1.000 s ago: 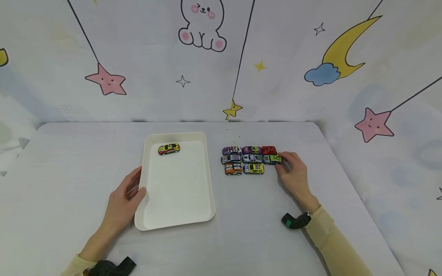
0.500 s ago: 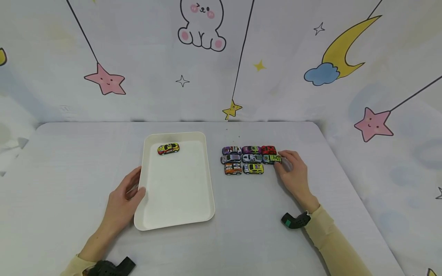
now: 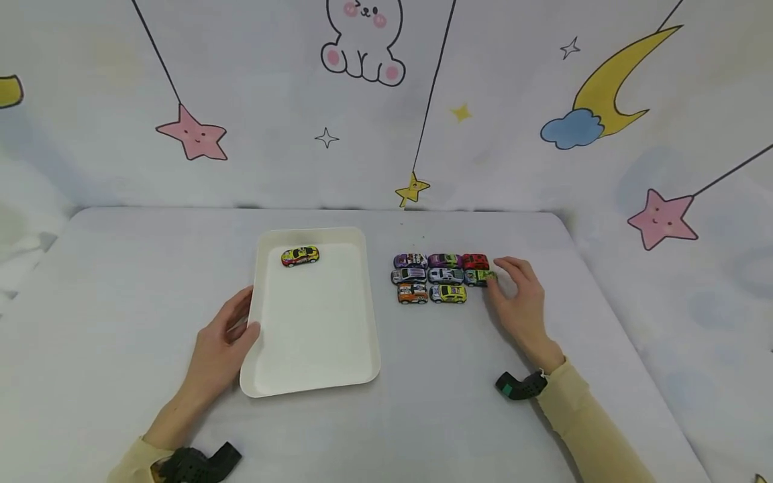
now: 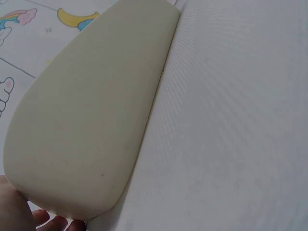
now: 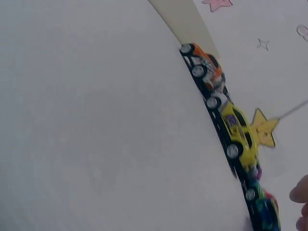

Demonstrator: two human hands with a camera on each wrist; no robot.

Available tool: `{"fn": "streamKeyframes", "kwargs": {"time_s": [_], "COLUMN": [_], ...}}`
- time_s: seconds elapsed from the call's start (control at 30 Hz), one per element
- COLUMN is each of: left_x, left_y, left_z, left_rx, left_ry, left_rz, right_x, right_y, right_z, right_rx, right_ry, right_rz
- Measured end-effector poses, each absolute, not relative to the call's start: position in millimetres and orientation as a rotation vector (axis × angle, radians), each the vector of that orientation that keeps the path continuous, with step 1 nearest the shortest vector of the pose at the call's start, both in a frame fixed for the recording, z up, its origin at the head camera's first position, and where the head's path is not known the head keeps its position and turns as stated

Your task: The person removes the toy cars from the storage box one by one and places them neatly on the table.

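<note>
Head view: worktop, then tray, left edge held by left hand, thumb over rim. Right hand pinching green car at block's right end; likely light, hard, rolls; best held by sides.

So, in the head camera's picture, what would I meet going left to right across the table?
Left hand → white rectangular tray → block of small toy cars → right hand.
</note>
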State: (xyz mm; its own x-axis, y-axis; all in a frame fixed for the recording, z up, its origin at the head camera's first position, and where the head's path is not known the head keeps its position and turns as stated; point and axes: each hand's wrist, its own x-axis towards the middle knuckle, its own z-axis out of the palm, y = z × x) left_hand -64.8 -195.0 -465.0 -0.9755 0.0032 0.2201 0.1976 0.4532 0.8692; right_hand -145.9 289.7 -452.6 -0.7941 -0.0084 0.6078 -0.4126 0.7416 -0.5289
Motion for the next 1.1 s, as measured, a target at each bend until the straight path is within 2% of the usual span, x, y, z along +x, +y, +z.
{"fn": "streamKeyframes", "kwargs": {"time_s": [0.27, 0.67, 0.87, 1.1], "left_x": [-67, -67, -67, -67], "left_y": [-194, -196, -196, -197], "left_z": [-464, -465, -466, -466], "left_rx": [-0.189, -0.19, -0.189, -0.189], "left_ry": [-2.494, -2.492, -2.472, -2.476], "left_rz": [-1.583, -1.56, -1.59, -1.587], "right_x": [-140, -161, -175, -186], "right_y": [229, 125, 79, 40], "right_z": [-414, -384, -368, -374], "right_rx": [0.543, 0.869, 0.922, 0.938], "right_ry": [-2.363, -2.494, -2.621, -2.784], "right_rz": [1.033, 1.017, 0.955, 0.926]}}
